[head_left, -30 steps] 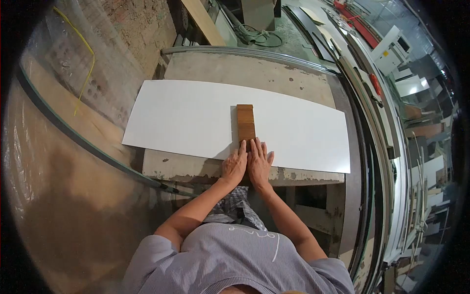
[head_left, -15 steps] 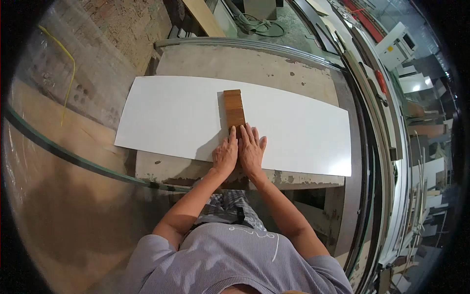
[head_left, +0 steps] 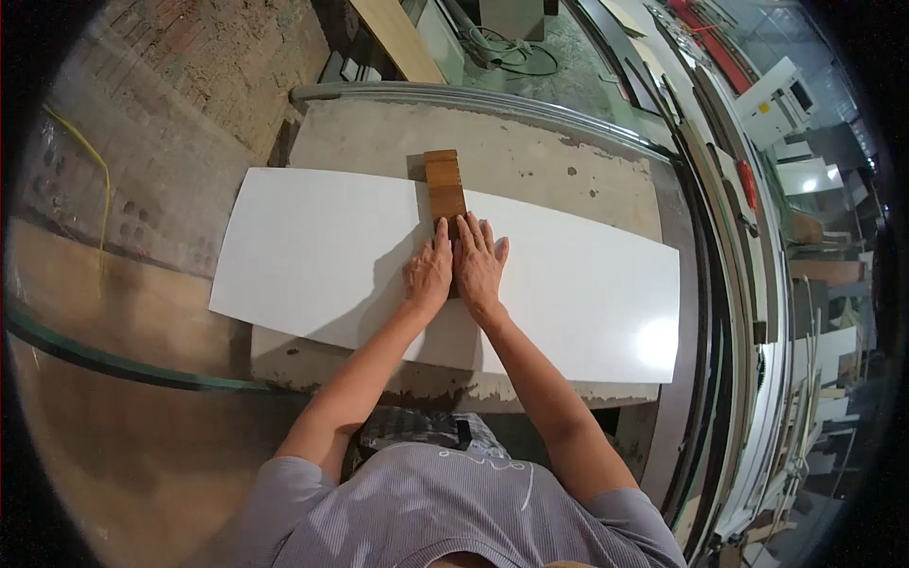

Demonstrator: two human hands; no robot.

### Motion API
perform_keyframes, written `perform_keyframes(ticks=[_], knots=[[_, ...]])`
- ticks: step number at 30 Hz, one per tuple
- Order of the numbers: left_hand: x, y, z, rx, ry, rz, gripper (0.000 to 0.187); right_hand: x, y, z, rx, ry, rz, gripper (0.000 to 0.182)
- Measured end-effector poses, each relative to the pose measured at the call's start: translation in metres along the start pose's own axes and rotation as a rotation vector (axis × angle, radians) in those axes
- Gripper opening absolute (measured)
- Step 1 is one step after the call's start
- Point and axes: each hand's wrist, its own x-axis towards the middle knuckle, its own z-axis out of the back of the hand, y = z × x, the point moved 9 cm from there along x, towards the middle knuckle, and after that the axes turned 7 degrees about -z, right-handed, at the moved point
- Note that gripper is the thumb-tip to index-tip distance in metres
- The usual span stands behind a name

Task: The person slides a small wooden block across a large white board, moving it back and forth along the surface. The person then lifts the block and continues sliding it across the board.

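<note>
Wooden block (head_left: 444, 186) lies lengthwise just above both flat, unclenched hands, left hand (head_left: 429, 275) and right hand (head_left: 477, 268), fingertips pressing its near end on the white panel (head_left: 312, 246).

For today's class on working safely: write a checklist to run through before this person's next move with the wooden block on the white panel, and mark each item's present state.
1. Both hands on the block: left hand and right hand press its near end. Ok.
2. Wooden block fully on the white panel: its far end overhangs the far edge. Not ok.
3. Panel supported by the table: ends overhang. Not ok.
4. Fingers clear of panel edges. Ok.
5. Panel secured against sliding. Cannot tell.
</note>
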Motion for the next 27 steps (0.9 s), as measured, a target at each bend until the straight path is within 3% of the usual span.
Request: perform_keyframes(ticks=[12,14,18,20,21,27], knots=[[0.093,0.027,-0.035,-0.051,-0.004,0.035,0.046,0.097,-0.011,-0.019,0.012,0.033,-0.018,0.044],[0.1,0.027,-0.039,-0.005,0.132,0.097,0.047,0.103,-0.013,-0.019,0.041,0.024,-0.031,0.045],[0.096,0.029,-0.046,-0.075,0.088,0.082,0.048,0.098,-0.013,-0.016,0.009,0.007,-0.032,0.045],[0.092,0.033,-0.055,-0.066,-0.043,0.018,0.048,0.091,-0.014,-0.017,-0.046,-0.029,-0.027,0.043],[0.087,0.027,-0.044,-0.098,0.069,0.065,0.049,0.086,-0.012,-0.014,-0.037,0.016,-0.042,0.046],[0.038,0.005,-0.021,-0.108,0.087,0.018,0.048,0.033,-0.01,-0.002,-0.014,-0.01,-0.079,0.044]])
